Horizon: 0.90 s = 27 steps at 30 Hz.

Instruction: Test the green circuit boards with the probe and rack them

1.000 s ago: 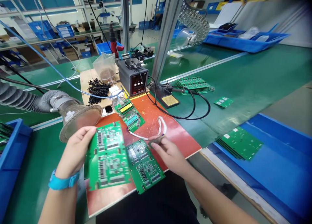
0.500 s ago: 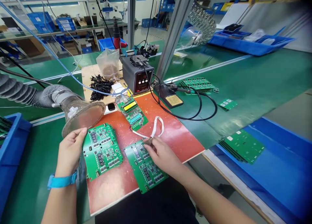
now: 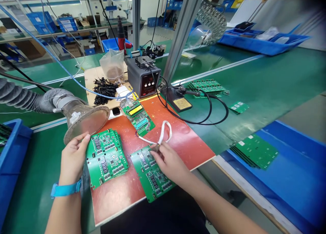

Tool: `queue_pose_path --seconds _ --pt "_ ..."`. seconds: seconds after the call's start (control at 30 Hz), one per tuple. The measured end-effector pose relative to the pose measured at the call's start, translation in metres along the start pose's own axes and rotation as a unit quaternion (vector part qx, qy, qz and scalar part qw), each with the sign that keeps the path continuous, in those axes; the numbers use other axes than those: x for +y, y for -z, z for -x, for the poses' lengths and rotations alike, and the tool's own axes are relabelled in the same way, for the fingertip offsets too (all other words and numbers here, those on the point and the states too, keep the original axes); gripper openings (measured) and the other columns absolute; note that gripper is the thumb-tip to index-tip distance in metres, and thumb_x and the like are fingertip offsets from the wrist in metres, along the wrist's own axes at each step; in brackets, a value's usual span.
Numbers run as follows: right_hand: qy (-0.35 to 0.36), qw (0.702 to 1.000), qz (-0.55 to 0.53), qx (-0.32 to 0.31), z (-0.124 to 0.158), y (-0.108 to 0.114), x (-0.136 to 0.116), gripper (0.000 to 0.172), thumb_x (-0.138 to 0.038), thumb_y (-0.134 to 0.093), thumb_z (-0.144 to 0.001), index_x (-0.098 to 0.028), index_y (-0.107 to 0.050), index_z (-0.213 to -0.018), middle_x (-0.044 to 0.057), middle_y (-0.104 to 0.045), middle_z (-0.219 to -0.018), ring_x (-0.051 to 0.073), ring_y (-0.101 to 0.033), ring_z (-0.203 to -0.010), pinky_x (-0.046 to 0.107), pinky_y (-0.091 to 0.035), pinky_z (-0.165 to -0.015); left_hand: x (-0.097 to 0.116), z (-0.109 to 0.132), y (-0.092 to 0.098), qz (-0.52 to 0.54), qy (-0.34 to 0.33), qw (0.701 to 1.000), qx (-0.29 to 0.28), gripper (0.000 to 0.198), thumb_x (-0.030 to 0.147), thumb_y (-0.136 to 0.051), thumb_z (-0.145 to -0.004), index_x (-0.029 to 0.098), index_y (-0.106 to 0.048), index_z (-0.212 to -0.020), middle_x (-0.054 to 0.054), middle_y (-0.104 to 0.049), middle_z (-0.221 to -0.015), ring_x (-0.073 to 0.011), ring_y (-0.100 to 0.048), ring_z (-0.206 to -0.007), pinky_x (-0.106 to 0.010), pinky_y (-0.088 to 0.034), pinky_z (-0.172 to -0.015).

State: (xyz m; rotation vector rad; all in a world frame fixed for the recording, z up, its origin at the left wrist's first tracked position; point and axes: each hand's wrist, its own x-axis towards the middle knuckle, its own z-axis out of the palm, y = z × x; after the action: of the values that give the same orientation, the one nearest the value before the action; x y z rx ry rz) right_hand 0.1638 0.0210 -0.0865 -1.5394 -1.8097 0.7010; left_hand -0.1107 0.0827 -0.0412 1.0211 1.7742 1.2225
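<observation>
While the right hand [image 3: 169, 162] pinches a small brown connector [image 3: 154, 147] on a white coiled cable [image 3: 163, 130] between closed fingers, over the upper part of a single green rectangular circuit board [image 3: 152, 177], the left hand [image 3: 73, 157], a bright blue band [image 3: 66, 189] at its wrist, touches the upper-left corner of a stack of green circuit boards [image 3: 112, 157] lying on a red mat [image 3: 178, 135]. Its fingers are drawn nearly together; whether they grip cannot be told. Black four-digit displays [image 3: 104, 164] on the boards show rows of 8-shaped segments. Beyond sits a green module with a yellow screen and turquoise socket [image 3: 139, 115]. Lettering on the dark grey boxy soldering station [image 3: 142, 78] is too small to read.
</observation>
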Motion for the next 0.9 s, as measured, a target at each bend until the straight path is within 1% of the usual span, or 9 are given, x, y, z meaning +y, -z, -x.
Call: queue_pose_path --seconds 0.13,0.3,0.4,0.53,0.63,0.73,0.8,0.9 --pt "-0.005 1.000 0.006 -0.008 -0.001 0.001 -0.001 0.014 -0.019 -0.044 -0.087 -0.014 -0.056 -0.092 0.009 -0.056 -0.089 0.019 -0.058 -0.083 0.033 -0.049 -0.072 -0.003 -0.002 0.000 -0.027 -0.004 1.000 0.003 0.050 0.050 -0.069 -0.061 0.019 -0.065 -0.101 0.000 -0.064 -0.064 -0.0133 -0.057 -0.055 -0.020 -0.044 -0.048" --pt "-0.020 0.998 0.034 -0.041 -0.005 0.005 -0.004 0.012 -0.020 -0.047 -0.086 -0.015 -0.058 -0.089 0.007 -0.056 -0.087 0.019 -0.057 -0.081 0.033 -0.049 -0.073 -0.004 -0.002 0.000 -0.043 -0.011 0.999 0.004 0.051 0.051 -0.067 -0.064 0.021 -0.063 -0.105 0.002 -0.062 -0.057 -0.0130 -0.056 -0.053 -0.020 -0.043 -0.048" --pt "-0.008 0.999 0.046 -0.023 -0.005 0.003 -0.003 0.012 -0.020 -0.048 -0.085 -0.016 -0.059 -0.087 0.007 -0.055 -0.086 0.019 -0.057 -0.081 0.032 -0.049 -0.073 -0.004 -0.001 0.000 -0.038 -0.009 0.999 -0.004 0.055 0.052 -0.067 -0.064 0.021 -0.060 -0.110 0.002 -0.061 -0.057 -0.0130 -0.055 -0.049 -0.021 -0.043 -0.046" --pt "0.005 0.999 0.044 0.000 -0.002 -0.002 0.001 0.014 -0.019 -0.046 -0.086 -0.015 -0.059 -0.090 0.008 -0.057 -0.087 0.019 -0.057 -0.082 0.034 -0.049 -0.074 -0.004 0.000 0.000 -0.053 -0.027 0.998 -0.007 0.057 0.053 -0.064 -0.067 0.022 -0.057 -0.114 0.001 -0.063 -0.063 -0.0108 -0.051 -0.047 -0.021 -0.043 -0.046" --pt "0.003 0.999 0.044 0.000 -0.001 -0.004 0.002 0.014 -0.019 -0.046 -0.087 -0.014 -0.058 -0.092 0.009 -0.057 -0.087 0.021 -0.057 -0.083 0.036 -0.049 -0.076 -0.003 0.001 -0.001 -0.086 -0.058 0.995 0.005 0.052 0.053 -0.062 -0.070 0.022 -0.058 -0.112 -0.001 -0.064 -0.073 -0.0119 -0.054 -0.055 -0.020 -0.042 -0.048" --pt "0.000 0.999 0.046 -0.006 0.000 -0.003 0.001 0.014 -0.019 -0.046 -0.087 -0.014 -0.058 -0.091 0.009 -0.057 -0.088 0.021 -0.058 -0.083 0.036 -0.050 -0.075 -0.001 0.004 -0.001 -0.145 -0.085 0.986 0.023 0.049 0.052 -0.058 -0.072 0.021 -0.059 -0.110 -0.003 -0.065 -0.085 -0.0136 -0.056 -0.065 -0.022 -0.042 -0.054" --pt "-0.001 0.999 0.051 -0.009 0.000 -0.003 0.000 0.013 -0.019 -0.046 -0.087 -0.014 -0.057 -0.090 0.009 -0.057 -0.089 0.021 -0.058 -0.083 0.035 -0.050 -0.075 0.001 0.006 -0.002 -0.195 -0.100 0.975 0.036 0.047 0.052 -0.056 -0.074 0.022 -0.059 -0.110 -0.003 -0.065 -0.091 -0.0139 -0.055 -0.064 -0.023 -0.042 -0.056" --pt "-0.001 0.998 0.057 -0.005 0.000 -0.003 -0.001 0.012 -0.020 -0.045 -0.087 -0.015 -0.057 -0.090 0.009 -0.057 -0.089 0.021 -0.057 -0.083 0.036 -0.049 -0.076 0.004 0.009 -0.002 -0.252 -0.114 0.960 0.046 0.044 0.052 -0.052 -0.077 0.023 -0.060 -0.110 -0.002 -0.066 -0.088 -0.0149 -0.053 -0.059 -0.025 -0.041 -0.054"
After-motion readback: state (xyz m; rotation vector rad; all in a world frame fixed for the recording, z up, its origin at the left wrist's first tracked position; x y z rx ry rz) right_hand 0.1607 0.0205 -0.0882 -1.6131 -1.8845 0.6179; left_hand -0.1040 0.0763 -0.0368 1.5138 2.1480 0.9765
